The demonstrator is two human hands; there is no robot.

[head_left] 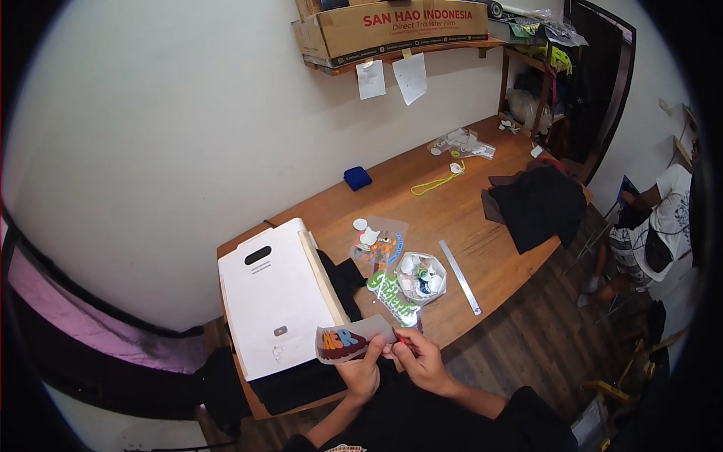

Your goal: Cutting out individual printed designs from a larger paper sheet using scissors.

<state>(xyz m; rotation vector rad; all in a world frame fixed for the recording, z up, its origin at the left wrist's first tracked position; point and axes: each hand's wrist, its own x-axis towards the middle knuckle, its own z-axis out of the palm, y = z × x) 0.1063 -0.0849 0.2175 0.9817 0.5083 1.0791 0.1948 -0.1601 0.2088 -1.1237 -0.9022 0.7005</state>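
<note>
Above the table's near edge, my left hand (364, 373) is closed on a printed transfer film sheet (343, 341). The film is translucent, with orange, blue and dark red lettering. My right hand (424, 365) is closed at the sheet's right end, its fingers close to my left fingertips. A small red piece (399, 340) shows between the right fingers; most of it is hidden, so its kind cannot be made out. Just beyond the hands lies another film with green and white lettering (393, 298), partly beneath a clear tub (423, 295) of white cut pieces.
Left stands a white heat press (279, 301) with black cloth beneath. On the wooden table (407, 215) lie a ruler (459, 277), printed film (392, 233), a blue pouch (358, 178), a yellow lanyard (437, 184) and dark clothes (538, 207). A person (663, 218) sits at right.
</note>
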